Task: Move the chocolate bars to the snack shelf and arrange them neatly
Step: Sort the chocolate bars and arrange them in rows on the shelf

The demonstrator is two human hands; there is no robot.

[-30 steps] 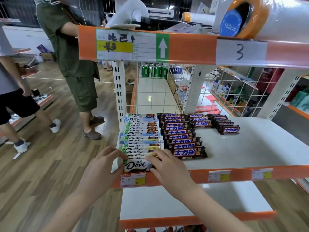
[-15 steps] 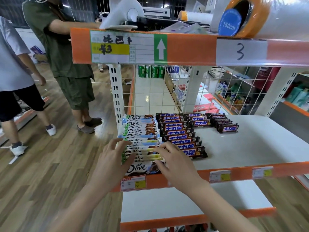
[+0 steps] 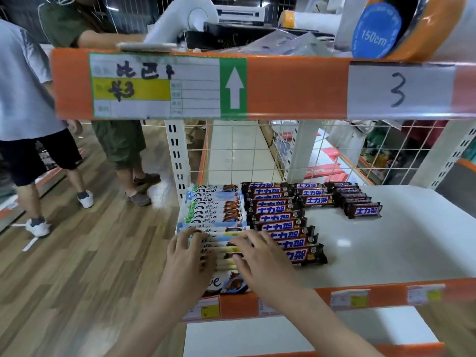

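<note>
Here, the left hand (image 3: 189,256) and right hand (image 3: 260,261) rest with fingers straight and spread on the white chocolate bars (image 3: 213,215), apparently squaring the row on the shelf (image 3: 386,253); next, nudge edges flush.

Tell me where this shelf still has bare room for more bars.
Free: the white shelf right of the long brown-bar column, in front of the short stack. Crowded: the left end, where both hands press the white Dove column.

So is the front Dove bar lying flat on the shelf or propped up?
Flat. The Dove bar lies label-up at the shelf's front edge, its left end hidden under the left hand.
</note>
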